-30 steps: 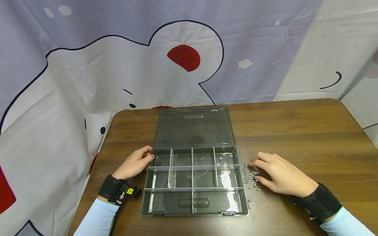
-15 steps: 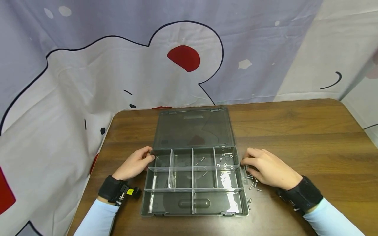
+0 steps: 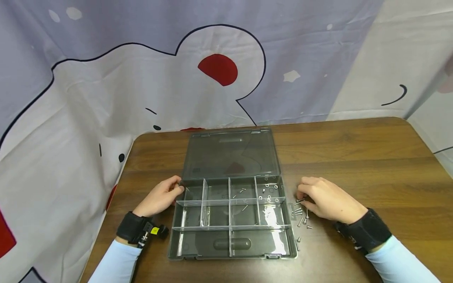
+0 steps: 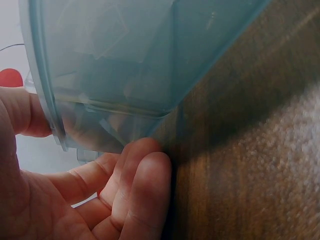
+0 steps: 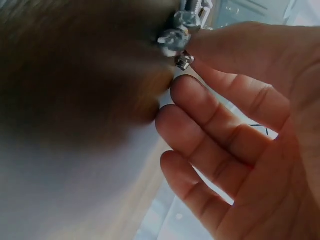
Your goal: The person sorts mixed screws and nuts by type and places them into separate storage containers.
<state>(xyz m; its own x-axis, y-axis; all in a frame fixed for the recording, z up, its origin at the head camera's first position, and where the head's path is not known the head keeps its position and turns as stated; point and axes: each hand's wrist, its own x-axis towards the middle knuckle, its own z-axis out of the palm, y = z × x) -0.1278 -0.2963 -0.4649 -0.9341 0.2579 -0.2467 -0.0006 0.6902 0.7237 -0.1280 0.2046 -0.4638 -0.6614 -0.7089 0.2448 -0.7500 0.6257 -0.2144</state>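
Observation:
My left hand [image 3: 161, 197] grips the back left corner of a grey see-through compartment box [image 3: 231, 227]. In the left wrist view the thumb lies at the rim, while curled fingers [image 4: 145, 185] meet the outer wall low by the table. My right hand [image 3: 327, 198] is just right of the box, thumb and index finger pinching a small metal screw [image 5: 184, 61]. Its other fingers are bent and hold nothing. Below the fingertips lies a loose group of screws [image 3: 299, 211] beside the box wall.
The box's lid [image 3: 231, 153] lies folded back behind it. Small rings and nuts [image 3: 269, 197] sit in the back right compartment, and a few screws [image 3: 245, 207] lie in compartments left of it. A printed cloth [image 3: 141, 86] hangs behind the wooden table [image 3: 354, 149].
My right hand moved left to the box's edge, then back a little to the right over the screws. The left hand has kept its grip on the corner.

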